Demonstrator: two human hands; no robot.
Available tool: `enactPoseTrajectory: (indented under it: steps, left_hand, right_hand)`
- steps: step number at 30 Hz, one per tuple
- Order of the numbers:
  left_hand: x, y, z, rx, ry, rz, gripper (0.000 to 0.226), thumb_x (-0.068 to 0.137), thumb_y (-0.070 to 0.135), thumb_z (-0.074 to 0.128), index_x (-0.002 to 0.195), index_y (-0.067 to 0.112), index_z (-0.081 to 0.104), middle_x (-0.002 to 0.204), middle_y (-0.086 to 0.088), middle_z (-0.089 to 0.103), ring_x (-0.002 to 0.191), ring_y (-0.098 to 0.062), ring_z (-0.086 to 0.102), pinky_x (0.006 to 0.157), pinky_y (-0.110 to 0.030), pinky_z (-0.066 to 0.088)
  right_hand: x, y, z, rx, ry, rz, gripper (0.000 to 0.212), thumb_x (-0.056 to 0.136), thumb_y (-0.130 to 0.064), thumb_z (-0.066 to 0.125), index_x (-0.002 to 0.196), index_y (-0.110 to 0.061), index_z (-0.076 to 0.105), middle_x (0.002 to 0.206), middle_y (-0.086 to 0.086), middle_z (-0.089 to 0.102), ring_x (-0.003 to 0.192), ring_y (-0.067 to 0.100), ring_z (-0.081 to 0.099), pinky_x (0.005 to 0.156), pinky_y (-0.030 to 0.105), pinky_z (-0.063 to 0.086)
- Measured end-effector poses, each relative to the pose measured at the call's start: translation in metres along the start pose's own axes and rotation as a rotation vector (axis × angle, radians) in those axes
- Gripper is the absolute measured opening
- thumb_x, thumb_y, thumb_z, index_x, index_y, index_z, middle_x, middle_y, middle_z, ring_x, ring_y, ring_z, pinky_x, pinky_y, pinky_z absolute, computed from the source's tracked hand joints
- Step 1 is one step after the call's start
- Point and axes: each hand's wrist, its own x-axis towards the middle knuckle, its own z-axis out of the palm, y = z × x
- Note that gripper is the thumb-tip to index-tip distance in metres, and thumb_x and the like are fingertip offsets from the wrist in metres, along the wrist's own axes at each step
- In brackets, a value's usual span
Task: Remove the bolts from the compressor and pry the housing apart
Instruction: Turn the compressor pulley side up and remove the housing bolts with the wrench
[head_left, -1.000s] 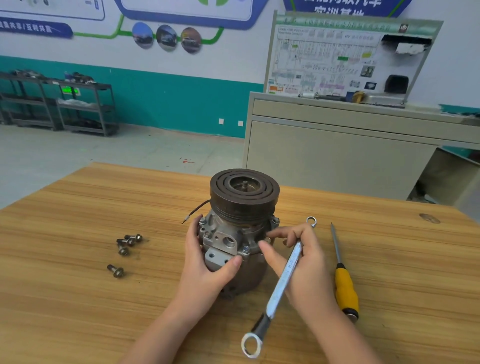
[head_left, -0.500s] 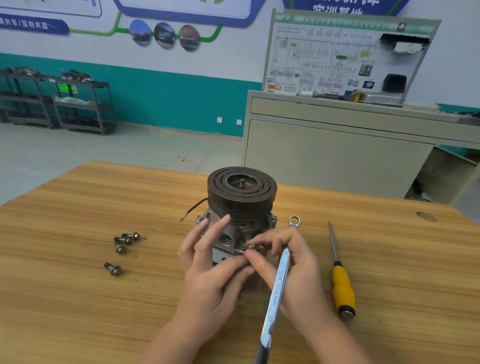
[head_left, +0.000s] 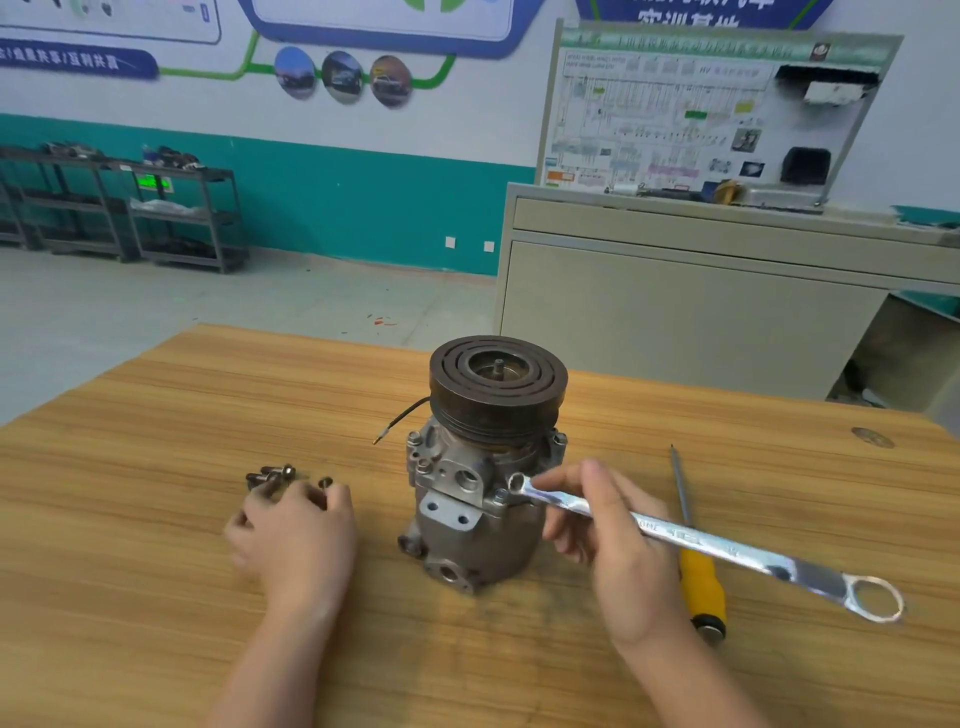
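— Where's the next bolt (head_left: 500, 497)?
— On the compressor (head_left: 480, 493) mid-bench, just at seven o'clock of the wrench (head_left: 675, 535) ring; right hand (head_left: 618, 540) grips it, shaft running toward four o'clock.
— Left hand (head_left: 296, 535)?
— Curled at the loose bolts (head_left: 270, 477); pinching one, I can't tell.

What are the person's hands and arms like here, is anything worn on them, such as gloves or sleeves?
Nothing is worn in view. Both the left hand and the right hand are bare, with no gloves, rings or watch visible. Both forearms are uncovered right down to the bottom edge of the picture, so no sleeve shows. The left hand looks slightly blurred.
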Motion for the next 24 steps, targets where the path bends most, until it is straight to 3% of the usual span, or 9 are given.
enactPoseTrajectory:
  steps: [2, 5, 10, 12, 14, 16, 18, 21, 24]
  left_hand:
    - [0.003, -0.006, 0.007, 0.209, -0.080, -0.025, 0.032, 0.092, 0.032, 0.050, 0.107, 0.012, 0.070, 0.146, -0.018, 0.036, 0.136, -0.037, 0.019, 0.111, -0.048, 0.018]
    - [0.002, -0.011, 0.014, 0.341, -0.095, 0.003, 0.037, 0.091, 0.039, 0.052, 0.113, 0.014, 0.068, 0.146, -0.020, 0.034, 0.138, -0.036, 0.016, 0.111, -0.048, 0.016]
    - [0.001, -0.006, 0.012, 0.308, -0.062, -0.024, 0.040, 0.086, 0.040, 0.061, 0.110, 0.009, 0.065, 0.140, -0.025, 0.038, 0.137, -0.038, 0.019, 0.111, -0.053, 0.016]
    - [0.007, -0.009, -0.001, 0.209, 0.099, 0.018, 0.041, 0.079, 0.037, 0.069, 0.105, 0.007, 0.063, 0.137, -0.027, 0.038, 0.135, -0.042, 0.022, 0.109, -0.058, 0.017]
    - [0.036, -0.024, -0.020, 0.198, 0.239, 0.030, 0.058, 0.074, 0.047, 0.072, 0.118, 0.011, 0.057, 0.145, -0.027, 0.030, 0.139, -0.045, 0.017, 0.111, -0.064, 0.011]
    - [0.075, -0.044, -0.041, 0.308, 0.064, -0.056, 0.086, 0.076, 0.071, 0.059, 0.145, 0.026, 0.035, 0.158, -0.022, 0.014, 0.144, -0.047, 0.007, 0.112, -0.065, 0.003]
    - [0.108, -0.059, -0.050, 0.374, -0.205, -0.006, 0.097, 0.073, 0.084, 0.042, 0.153, 0.036, 0.014, 0.161, -0.017, 0.008, 0.146, -0.044, 0.010, 0.113, -0.064, 0.006]
    - [0.123, -0.056, -0.042, 0.487, -0.423, 0.292, 0.098, 0.070, 0.083, 0.020, 0.153, 0.031, 0.017, 0.160, -0.010, 0.021, 0.145, -0.033, 0.022, 0.117, -0.053, 0.015]
    - [0.114, -0.048, -0.030, 0.519, -0.487, 0.433, 0.105, 0.066, 0.086, 0.017, 0.153, 0.028, 0.022, 0.159, -0.008, 0.024, 0.145, -0.030, 0.023, 0.118, -0.046, 0.018]
  right_hand:
    - [0.000, 0.000, 0.003, 0.026, -0.025, 0.017, 0.017, 0.087, -0.028, 0.052, 0.083, -0.028, 0.068, 0.063, 0.006, 0.063, 0.055, 0.011, 0.054, 0.050, 0.018, 0.042]
    - [-0.002, 0.002, 0.004, -0.065, -0.045, -0.048, 0.016, 0.084, -0.019, 0.057, 0.081, -0.034, 0.062, 0.071, 0.004, 0.070, 0.059, 0.009, 0.062, 0.054, 0.016, 0.047]
    - [-0.001, 0.001, -0.005, -0.241, -0.067, -0.094, 0.012, 0.077, -0.038, 0.071, 0.088, -0.041, 0.070, 0.081, -0.008, 0.073, 0.075, 0.006, 0.069, 0.064, 0.017, 0.053]
    - [0.000, -0.001, -0.010, -0.294, -0.069, -0.151, 0.017, 0.073, -0.046, 0.072, 0.090, -0.046, 0.072, 0.084, -0.014, 0.073, 0.080, 0.005, 0.068, 0.068, 0.015, 0.050]
    - [0.001, -0.003, -0.013, -0.305, -0.097, -0.248, 0.017, 0.075, -0.048, 0.073, 0.092, -0.046, 0.073, 0.087, -0.017, 0.071, 0.081, 0.004, 0.067, 0.069, 0.010, 0.047]
    - [0.001, -0.005, -0.014, -0.318, -0.144, -0.304, 0.017, 0.078, -0.048, 0.073, 0.094, -0.043, 0.074, 0.088, -0.017, 0.071, 0.083, 0.006, 0.067, 0.070, 0.010, 0.046]
    - [0.000, -0.005, -0.014, -0.344, -0.178, -0.318, 0.019, 0.079, -0.047, 0.073, 0.095, -0.039, 0.075, 0.090, -0.014, 0.070, 0.084, 0.010, 0.067, 0.071, 0.013, 0.047]
    - [-0.003, -0.009, -0.011, -0.336, -0.172, -0.280, 0.023, 0.081, -0.053, 0.068, 0.095, -0.037, 0.075, 0.090, -0.012, 0.070, 0.083, 0.011, 0.066, 0.069, 0.016, 0.048]
    - [-0.005, -0.015, -0.006, -0.261, -0.134, -0.213, 0.029, 0.084, -0.060, 0.060, 0.093, -0.037, 0.076, 0.086, -0.012, 0.066, 0.071, 0.006, 0.062, 0.063, 0.017, 0.048]
